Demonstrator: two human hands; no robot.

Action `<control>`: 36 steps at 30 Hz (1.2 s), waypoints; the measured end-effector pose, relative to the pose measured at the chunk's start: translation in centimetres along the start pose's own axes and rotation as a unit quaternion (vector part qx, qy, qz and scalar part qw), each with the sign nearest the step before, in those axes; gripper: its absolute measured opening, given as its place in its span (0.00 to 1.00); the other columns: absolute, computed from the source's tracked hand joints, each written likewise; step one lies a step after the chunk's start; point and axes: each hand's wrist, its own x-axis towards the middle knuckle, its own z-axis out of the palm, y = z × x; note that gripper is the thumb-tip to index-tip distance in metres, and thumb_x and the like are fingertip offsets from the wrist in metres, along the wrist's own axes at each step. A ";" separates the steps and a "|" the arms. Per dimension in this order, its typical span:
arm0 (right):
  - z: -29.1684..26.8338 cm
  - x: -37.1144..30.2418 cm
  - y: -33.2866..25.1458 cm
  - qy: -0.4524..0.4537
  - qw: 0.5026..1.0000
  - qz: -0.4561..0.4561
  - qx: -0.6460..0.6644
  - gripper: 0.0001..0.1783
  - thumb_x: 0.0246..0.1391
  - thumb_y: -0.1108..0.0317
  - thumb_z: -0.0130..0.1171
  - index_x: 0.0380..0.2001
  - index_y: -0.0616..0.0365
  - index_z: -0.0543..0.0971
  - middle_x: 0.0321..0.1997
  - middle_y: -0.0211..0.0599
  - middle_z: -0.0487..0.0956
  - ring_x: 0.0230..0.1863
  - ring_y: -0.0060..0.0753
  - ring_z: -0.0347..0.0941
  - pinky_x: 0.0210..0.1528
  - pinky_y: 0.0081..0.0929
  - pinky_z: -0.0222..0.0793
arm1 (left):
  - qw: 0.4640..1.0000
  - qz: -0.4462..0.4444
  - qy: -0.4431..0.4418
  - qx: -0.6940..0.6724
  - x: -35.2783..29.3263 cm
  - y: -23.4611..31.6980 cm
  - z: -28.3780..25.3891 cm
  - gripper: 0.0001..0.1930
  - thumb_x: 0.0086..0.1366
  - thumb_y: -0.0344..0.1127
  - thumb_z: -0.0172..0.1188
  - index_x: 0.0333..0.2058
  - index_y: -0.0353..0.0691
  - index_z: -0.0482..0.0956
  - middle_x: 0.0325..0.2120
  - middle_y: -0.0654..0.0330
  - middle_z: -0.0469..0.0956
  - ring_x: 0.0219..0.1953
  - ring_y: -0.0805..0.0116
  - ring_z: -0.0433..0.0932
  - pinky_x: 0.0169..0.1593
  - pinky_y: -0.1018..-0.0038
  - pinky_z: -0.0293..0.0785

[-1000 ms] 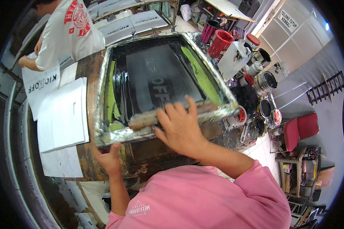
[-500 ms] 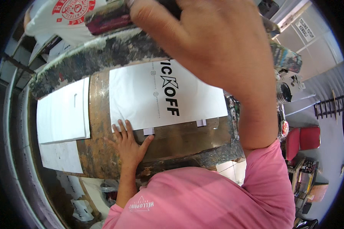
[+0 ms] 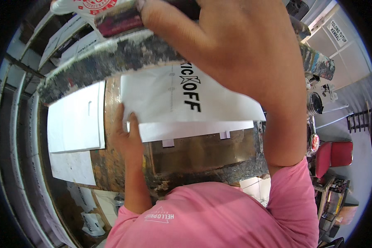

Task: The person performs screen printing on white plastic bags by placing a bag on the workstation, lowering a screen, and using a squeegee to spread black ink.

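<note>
My left hand [image 3: 129,130] pinches the near left corner of a white sheet [image 3: 149,97] with black lettering. The sheet's near edge is lifted, showing a white layer [image 3: 194,129] beneath; I cannot tell if that is a separate sheet. Two small pale tabs [image 3: 168,143] sit on the brown board [image 3: 194,155] along the layer's near edge. Above the sheet, my right hand [image 3: 231,49] is closed around what looks like a squeegee [image 3: 118,24], dark with a purplish side. Its far fingers are out of frame. A thick paint-stained bar [image 3: 107,62] passes under that hand.
A stack of white sheets [image 3: 76,120] lies to the left, overlapping another white sheet [image 3: 74,165]. Racks [image 3: 18,124] line the left side. On the right are a round dark container [image 3: 315,102], a red chair [image 3: 339,153] and a cluttered shelf [image 3: 332,198].
My left hand has gone from lying spread at the sheet's corner to pinching it. The sheet's near edge has risen and moved away from me. The right hand keeps its grip.
</note>
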 end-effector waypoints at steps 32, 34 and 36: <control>14.4 -23.2 -2.7 -0.234 0.962 0.016 0.139 0.26 0.60 0.47 0.69 0.54 0.52 0.85 0.46 0.40 0.81 0.49 0.47 0.76 0.54 0.47 0.70 | 0.963 -0.038 -0.167 0.210 -9.0 -6.4 -8.9 0.50 0.27 0.47 0.91 0.54 0.35 0.83 0.45 0.57 0.75 0.52 0.53 0.74 0.58 0.57 0.72; 15.7 -24.5 -3.6 -0.245 0.962 0.018 0.119 0.27 0.58 0.48 0.70 0.55 0.54 0.84 0.47 0.40 0.81 0.49 0.49 0.76 0.57 0.48 0.73 | 0.956 -0.016 -0.165 0.242 -9.8 -8.1 -9.1 0.51 0.25 0.50 0.91 0.53 0.35 0.84 0.46 0.57 0.74 0.53 0.53 0.74 0.58 0.57 0.72; 17.1 -25.2 -3.8 -0.255 0.959 0.032 0.119 0.31 0.54 0.52 0.73 0.57 0.55 0.83 0.51 0.41 0.81 0.51 0.47 0.76 0.56 0.45 0.75 | 0.948 -0.026 -0.176 0.265 -10.2 -9.0 -9.1 0.51 0.24 0.51 0.91 0.52 0.35 0.84 0.46 0.57 0.74 0.52 0.52 0.74 0.57 0.58 0.72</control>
